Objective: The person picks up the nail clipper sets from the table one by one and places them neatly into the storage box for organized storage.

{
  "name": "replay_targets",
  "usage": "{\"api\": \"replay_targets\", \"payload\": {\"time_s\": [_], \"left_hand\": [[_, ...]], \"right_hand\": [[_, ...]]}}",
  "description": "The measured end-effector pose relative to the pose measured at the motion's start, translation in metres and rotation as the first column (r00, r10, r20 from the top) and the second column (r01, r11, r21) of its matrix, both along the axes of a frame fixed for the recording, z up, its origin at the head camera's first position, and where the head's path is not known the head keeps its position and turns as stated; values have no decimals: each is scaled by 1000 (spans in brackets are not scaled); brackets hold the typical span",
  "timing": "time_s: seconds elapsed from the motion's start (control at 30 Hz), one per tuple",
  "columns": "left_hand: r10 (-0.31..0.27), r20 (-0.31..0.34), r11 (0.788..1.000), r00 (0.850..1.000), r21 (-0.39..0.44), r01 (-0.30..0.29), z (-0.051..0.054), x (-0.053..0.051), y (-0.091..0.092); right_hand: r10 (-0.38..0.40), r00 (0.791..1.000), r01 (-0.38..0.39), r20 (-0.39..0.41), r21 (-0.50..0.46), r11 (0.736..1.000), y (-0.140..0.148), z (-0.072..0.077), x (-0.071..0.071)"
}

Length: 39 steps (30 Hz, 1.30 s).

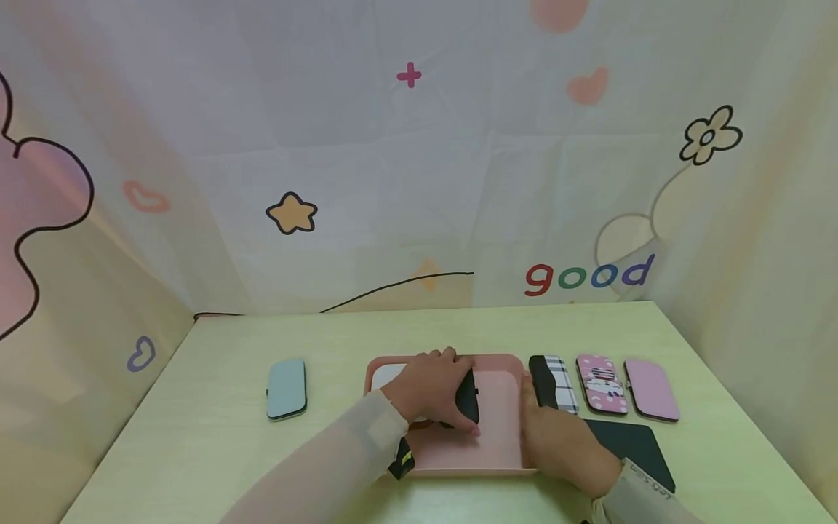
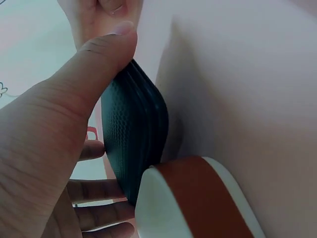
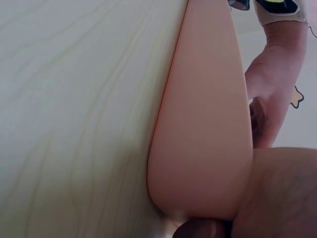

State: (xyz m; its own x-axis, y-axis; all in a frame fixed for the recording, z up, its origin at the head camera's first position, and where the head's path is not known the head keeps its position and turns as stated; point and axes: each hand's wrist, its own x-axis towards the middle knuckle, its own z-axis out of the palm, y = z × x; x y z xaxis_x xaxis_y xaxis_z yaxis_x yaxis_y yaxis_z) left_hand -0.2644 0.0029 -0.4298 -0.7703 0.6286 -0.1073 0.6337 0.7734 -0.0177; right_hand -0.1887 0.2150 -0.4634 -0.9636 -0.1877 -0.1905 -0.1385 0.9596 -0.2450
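My left hand [image 1: 435, 386] reaches over a shallow pink tray [image 1: 500, 444] and grips a dark, flat, leather-textured case [image 1: 467, 399]. In the left wrist view, that case [image 2: 131, 131] stands on edge between thumb and fingers, beside a white case with a brown band [image 2: 198, 198]. The white case [image 1: 386, 374] lies in the tray's left part, mostly covered by the hand. At the tray's right side, my right hand [image 1: 566, 444] holds the rim. The right wrist view shows the tray's outer wall [image 3: 198, 109] close up, with a fingertip at its corner.
Right of the tray lie a black-and-plaid case [image 1: 559, 386], a pink patterned case [image 1: 601, 384] and a plain pink case [image 1: 651, 389]. A black flat panel [image 1: 635, 444] is partly under the right forearm. A light blue case [image 1: 286, 389] lies far left. A printed curtain hangs behind.
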Motion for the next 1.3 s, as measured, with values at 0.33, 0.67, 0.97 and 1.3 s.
{"api": "replay_targets", "payload": {"time_s": [0.33,0.67,0.97,1.3], "left_hand": [[11,28,998,1000,-60,-9,-4,-1,7],[-3,-6,994,1000,-111,3,-1,3,8],[-26,28,996,999,-90,28,0,5,3],[-26,29,996,999,-85,28,4,8,2]], "right_hand": [[1,1000,-1,12,-11,1000,-1,4,1],[1,1000,-1,10,-8,1000,-1,4,2],[-2,1000,2,-6,-2,1000,-1,4,2],[-5,1000,5,8,-8,1000,0,3,1]]}}
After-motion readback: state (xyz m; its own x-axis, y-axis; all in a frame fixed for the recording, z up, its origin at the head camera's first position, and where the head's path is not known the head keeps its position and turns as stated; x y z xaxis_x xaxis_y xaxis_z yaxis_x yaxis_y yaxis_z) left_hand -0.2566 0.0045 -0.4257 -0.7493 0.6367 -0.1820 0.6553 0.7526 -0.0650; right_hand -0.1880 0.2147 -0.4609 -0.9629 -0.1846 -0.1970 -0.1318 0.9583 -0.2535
